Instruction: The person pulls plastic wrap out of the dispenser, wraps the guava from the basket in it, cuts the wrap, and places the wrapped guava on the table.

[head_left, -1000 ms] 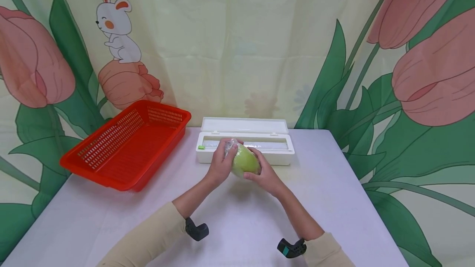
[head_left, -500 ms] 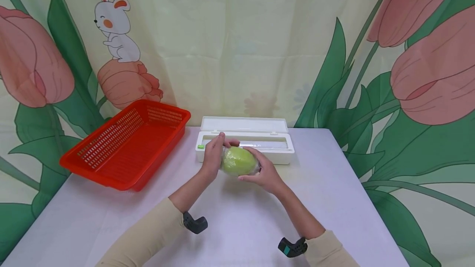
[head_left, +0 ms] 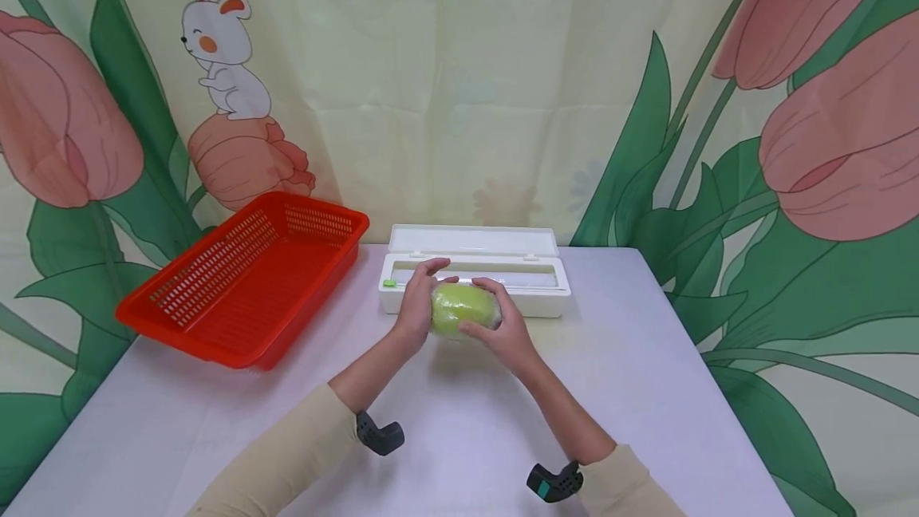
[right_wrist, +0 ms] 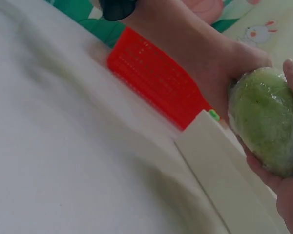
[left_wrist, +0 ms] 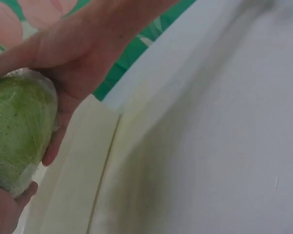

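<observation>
A green fruit (head_left: 463, 306), wrapped in clear cling film, is held above the table between both hands; its exact kind is unclear. My left hand (head_left: 414, 311) cups its left end, one finger stretched out past the top and others partly hidden behind. My right hand (head_left: 511, 333) grips the right end, thumb across the front and fingers over the top. In the left wrist view the film on the fruit (left_wrist: 19, 126) looks wrinkled and shiny. Just behind the hands stands a white cling-film dispenser (head_left: 538, 305) with its lid (head_left: 474, 239) raised.
A red plastic basket (head_left: 316, 297) with slotted walls stands at the left of the table (head_left: 632, 389). A green slider (head_left: 389, 283) sits at the dispenser's left end. Behind the table hangs a printed curtain (head_left: 502, 86).
The left hand has shifted from the film gathered at the fruit's upper left to cup its left end. The fruit has turned to lie more level. The right thumb has moved up onto its front.
</observation>
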`<state>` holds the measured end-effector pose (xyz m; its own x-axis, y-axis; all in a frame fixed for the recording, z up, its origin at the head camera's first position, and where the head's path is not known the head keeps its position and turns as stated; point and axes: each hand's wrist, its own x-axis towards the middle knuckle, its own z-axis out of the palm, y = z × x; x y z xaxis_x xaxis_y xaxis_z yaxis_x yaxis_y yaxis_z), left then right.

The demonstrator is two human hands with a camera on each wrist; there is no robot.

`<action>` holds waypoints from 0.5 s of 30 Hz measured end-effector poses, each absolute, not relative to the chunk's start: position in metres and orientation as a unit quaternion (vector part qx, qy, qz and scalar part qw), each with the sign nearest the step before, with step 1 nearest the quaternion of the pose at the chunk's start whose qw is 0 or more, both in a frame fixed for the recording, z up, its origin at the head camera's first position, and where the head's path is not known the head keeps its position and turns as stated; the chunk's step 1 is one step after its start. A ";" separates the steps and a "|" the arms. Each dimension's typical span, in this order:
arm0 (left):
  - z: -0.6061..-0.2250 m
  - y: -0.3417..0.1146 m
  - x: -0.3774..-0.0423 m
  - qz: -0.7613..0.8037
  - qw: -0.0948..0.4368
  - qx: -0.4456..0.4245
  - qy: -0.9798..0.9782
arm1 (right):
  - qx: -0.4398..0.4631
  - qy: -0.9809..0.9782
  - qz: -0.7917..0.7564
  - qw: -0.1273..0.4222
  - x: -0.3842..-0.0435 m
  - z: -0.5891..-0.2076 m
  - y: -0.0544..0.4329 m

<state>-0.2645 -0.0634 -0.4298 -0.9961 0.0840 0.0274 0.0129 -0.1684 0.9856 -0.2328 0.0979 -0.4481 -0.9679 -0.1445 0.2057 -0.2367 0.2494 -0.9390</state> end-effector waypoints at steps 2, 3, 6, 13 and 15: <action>-0.430 -0.061 -0.263 0.738 0.035 0.044 0.672 | 0.117 -0.780 0.612 0.062 -0.233 -0.447 0.096; -0.431 -0.060 -0.262 0.723 0.038 0.050 0.688 | 0.113 -0.774 0.618 0.078 -0.233 -0.446 0.095; -0.432 -0.055 -0.260 0.690 0.043 0.049 0.721 | 0.082 -0.765 0.626 0.124 -0.233 -0.445 0.092; -0.438 -0.047 -0.256 0.711 0.037 0.012 0.702 | 0.028 -0.752 0.628 0.198 -0.234 -0.444 0.086; -0.438 -0.046 -0.257 0.718 0.031 0.012 0.696 | 0.023 -0.749 0.627 0.215 -0.235 -0.445 0.084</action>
<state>-0.2566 -0.0463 -0.4380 -0.9977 0.0623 -0.0261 -0.0280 -0.0302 0.9992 -0.2348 0.0839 -0.4451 -0.9063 0.2356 0.3508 -0.3039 0.2135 -0.9285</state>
